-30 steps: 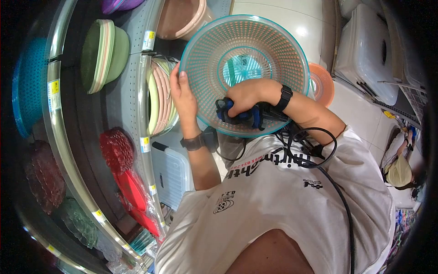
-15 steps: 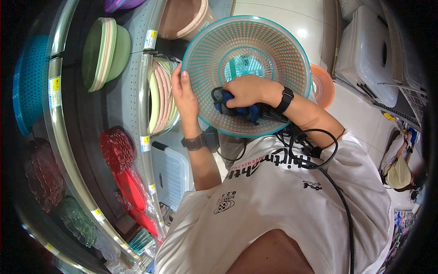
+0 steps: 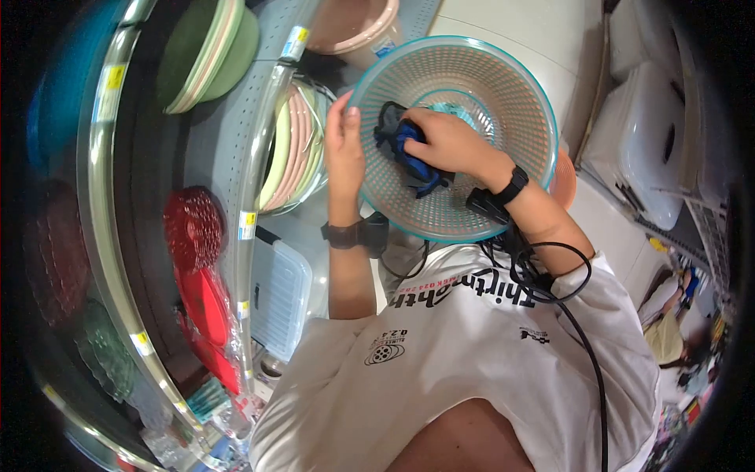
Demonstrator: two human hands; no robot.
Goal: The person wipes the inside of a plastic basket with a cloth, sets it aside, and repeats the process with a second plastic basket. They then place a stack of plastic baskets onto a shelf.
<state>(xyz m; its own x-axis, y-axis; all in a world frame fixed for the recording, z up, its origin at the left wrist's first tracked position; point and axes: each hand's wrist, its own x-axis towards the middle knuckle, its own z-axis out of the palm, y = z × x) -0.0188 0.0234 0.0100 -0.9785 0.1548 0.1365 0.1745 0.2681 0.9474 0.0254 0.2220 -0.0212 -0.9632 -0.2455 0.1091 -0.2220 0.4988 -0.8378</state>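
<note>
My left hand (image 3: 344,153) grips the left rim of a round, perforated plastic basket with a teal rim (image 3: 503,94), held up in front of me. My right hand (image 3: 448,141) is inside the basket, closed on a dark blue cloth (image 3: 405,149) pressed against its mesh wall. Both wrists wear black bands, and a black cable (image 3: 550,275) runs from the right wrist down over my white shirt.
Shop shelves (image 3: 259,173) curve along the left, holding green bowls (image 3: 208,51), pink and green plates (image 3: 295,149), red dishes (image 3: 193,236) and a pink tub (image 3: 346,23). White plastic boxes (image 3: 645,141) stand on the tiled floor at right; an orange basket (image 3: 564,177) sits behind mine.
My right hand has slid the cloth from the basket's lower wall up toward its middle. The basket and the view have shifted slightly right and up.
</note>
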